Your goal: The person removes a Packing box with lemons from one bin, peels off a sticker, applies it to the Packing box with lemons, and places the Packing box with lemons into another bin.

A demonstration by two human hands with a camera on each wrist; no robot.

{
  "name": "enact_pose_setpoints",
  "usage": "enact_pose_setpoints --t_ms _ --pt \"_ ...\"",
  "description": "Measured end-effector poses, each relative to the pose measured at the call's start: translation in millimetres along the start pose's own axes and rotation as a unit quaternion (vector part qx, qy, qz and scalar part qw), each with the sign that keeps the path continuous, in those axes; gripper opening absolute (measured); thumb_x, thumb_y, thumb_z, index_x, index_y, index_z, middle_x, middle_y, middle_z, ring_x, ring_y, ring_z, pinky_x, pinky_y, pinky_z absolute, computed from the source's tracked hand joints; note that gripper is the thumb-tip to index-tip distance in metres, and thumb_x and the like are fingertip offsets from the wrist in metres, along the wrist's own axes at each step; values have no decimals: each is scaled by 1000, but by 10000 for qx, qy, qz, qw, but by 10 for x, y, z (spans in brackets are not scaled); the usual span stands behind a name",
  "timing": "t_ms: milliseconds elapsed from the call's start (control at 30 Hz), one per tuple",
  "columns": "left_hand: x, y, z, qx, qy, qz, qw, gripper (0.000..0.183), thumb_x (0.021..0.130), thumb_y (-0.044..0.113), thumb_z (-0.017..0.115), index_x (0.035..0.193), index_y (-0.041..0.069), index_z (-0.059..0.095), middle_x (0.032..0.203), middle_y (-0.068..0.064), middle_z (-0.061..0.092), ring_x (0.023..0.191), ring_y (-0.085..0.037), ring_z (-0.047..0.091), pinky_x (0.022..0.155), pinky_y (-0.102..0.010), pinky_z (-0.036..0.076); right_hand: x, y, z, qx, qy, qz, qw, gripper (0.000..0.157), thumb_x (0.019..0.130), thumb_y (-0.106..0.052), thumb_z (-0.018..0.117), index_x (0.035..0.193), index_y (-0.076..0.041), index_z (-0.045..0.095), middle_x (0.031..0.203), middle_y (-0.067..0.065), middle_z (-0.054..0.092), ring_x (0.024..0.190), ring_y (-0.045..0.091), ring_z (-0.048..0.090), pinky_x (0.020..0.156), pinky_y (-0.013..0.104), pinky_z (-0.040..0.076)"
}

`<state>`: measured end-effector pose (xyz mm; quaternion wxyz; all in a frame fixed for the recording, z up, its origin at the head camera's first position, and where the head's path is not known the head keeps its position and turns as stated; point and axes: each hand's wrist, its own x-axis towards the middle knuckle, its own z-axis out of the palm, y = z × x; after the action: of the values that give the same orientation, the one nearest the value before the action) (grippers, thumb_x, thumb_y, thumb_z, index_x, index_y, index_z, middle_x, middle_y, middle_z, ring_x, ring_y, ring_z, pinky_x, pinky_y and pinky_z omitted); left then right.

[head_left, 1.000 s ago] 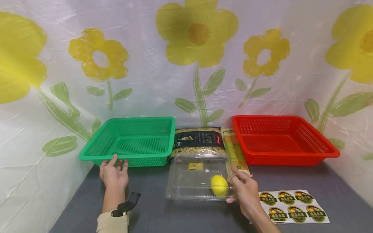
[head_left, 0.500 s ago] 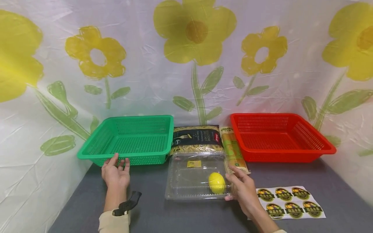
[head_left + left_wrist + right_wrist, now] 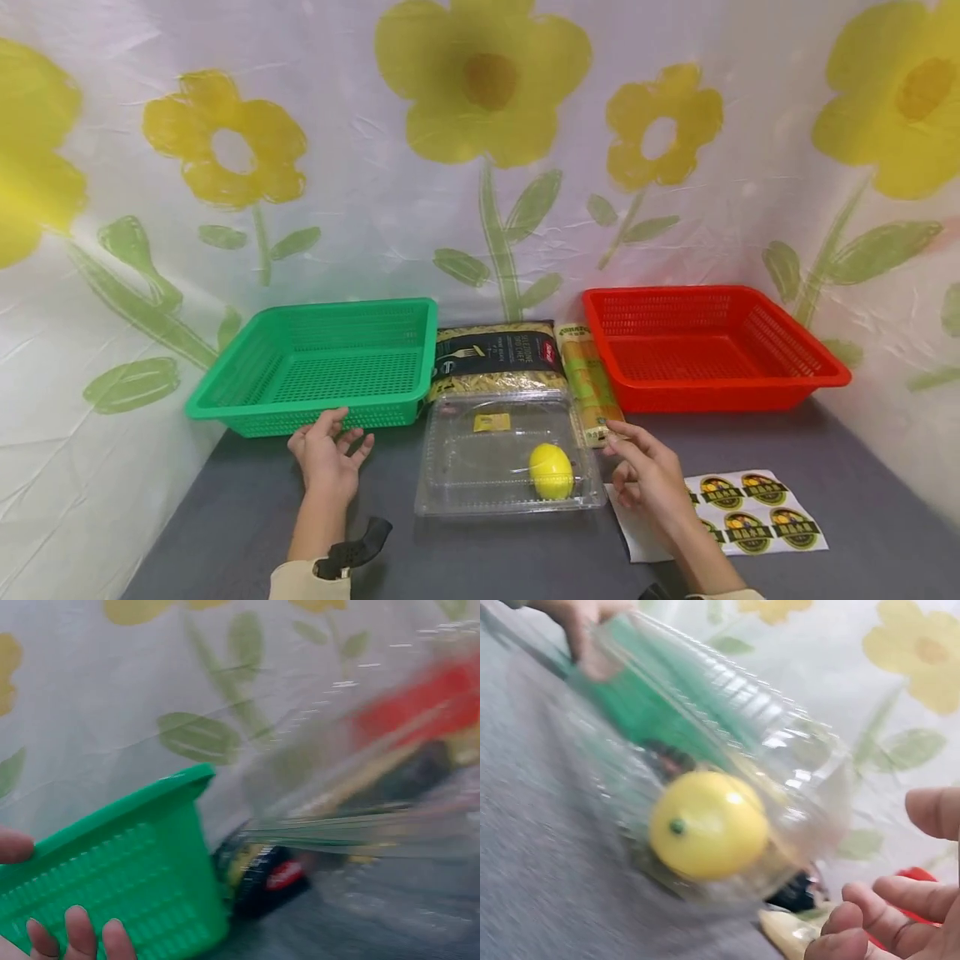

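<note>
A clear plastic clamshell box [image 3: 480,462] lies on the table with its lid down. A yellow lemon [image 3: 551,472] shows inside at its right side, and a small yellow label [image 3: 492,422] shows farther back. My left hand [image 3: 330,462] is palm up with loosely bent fingers, just in front of the green basket [image 3: 352,412]. Nothing is in its grasp; its fingers overlap the basket's front wall in the left wrist view. Just right of the box, my right hand [image 3: 651,483] has its fingers loosely bent and nothing between them. It covers part of the sticker sheet [image 3: 757,502].
A pasta bag [image 3: 498,358] lies behind the box, partly under its back edge. Beside it is a long noodle packet [image 3: 588,383]. The red basket [image 3: 712,400] stands at the back right. A flower-printed cloth [image 3: 360,192] hangs behind everything.
My right hand has come off the box's right side and moved right, over the sticker sheet's left part. My left hand has shifted right along the green basket's front. The head view has turned slightly.
</note>
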<state>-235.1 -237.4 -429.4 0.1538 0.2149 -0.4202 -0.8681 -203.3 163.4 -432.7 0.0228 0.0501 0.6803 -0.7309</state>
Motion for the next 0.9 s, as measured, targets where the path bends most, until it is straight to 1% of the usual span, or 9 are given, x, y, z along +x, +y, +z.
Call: enact_pose_setpoints --t_ms 100,167,300,433,533,633,700,767,900 --pt "-64 -99 54 761 -287 97 9966 44 101 20 61 112 21 19 101 -1 41 69 -14 58 75 -36 58 35 -49 -101 -191 180 -65 9996 46 101 -27 64 139 -4 53 103 8 60 54 12 48 43 24 38" --pt "-100 -168 83 1237 -555 85 9907 42 101 20 60 115 19 21 103 -3 40 69 -14 59 75 -38 59 53 -74 -166 -310 301 -82 9990 42 100 -24 65 134 -2 56 99 8 61 56 12 49 44 24 39" --pt "-168 -290 118 1971 -1112 -48 9740 37 102 24 58 120 15 28 108 -8 39 72 -18 60 74 -42 60 61 -108 -277 -721 349 -73 9968 32 96 -9 65 125 3 59 90 8 60 56 13 49 44 23 39" --pt "-251 -360 134 2522 -1536 -112 9553 40 103 33 57 127 11 33 111 -12 42 79 -24 60 72 -43 58 72 -118 -398 -1482 193 -247 9885 29 89 1 63 118 6 61 87 8 60 56 15 50 43 24 41" --pt "-303 -373 150 2808 -1871 -181 9412 49 102 39 57 133 9 35 112 -13 46 83 -25 59 68 -42 57 93 -114 -514 -2356 102 -608 9699 25 87 1 66 112 3 65 87 9 62 60 17 53 46 26 45" --pt "-333 -365 168 2929 -2231 -351 9291 58 100 43 55 141 9 33 113 -14 48 84 -25 59 66 -42 55 105 -99 -634 -3288 181 -982 9391 20 85 -3 72 105 -2 69 84 6 63 66 17 56 54 27 47" --pt "-339 -366 177 2977 -2429 -461 9221 63 99 44 54 146 10 30 116 -15 49 84 -24 59 66 -43 55 106 -79 -709 -3697 254 -1109 9222 19 84 -7 76 102 -5 70 82 3 63 68 16 56 58 27 46" --pt "-344 -383 176 2997 -2569 -547 9172 65 99 43 55 150 11 29 122 -17 50 88 -24 62 68 -43 56 98 -56 -779 -3891 316 -1117 9138 20 83 -11 79 100 -6 71 81 2 63 69 15 57 61 27 45" --pt "-358 -451 163 3044 -2615 -607 9139 65 98 35 60 150 11 30 126 -21 55 96 -25 66 71 -43 57 77 -7 -918 -4077 322 -882 9083 28 82 -20 84 102 -7 71 84 2 64 73 16 58 66 29 45"
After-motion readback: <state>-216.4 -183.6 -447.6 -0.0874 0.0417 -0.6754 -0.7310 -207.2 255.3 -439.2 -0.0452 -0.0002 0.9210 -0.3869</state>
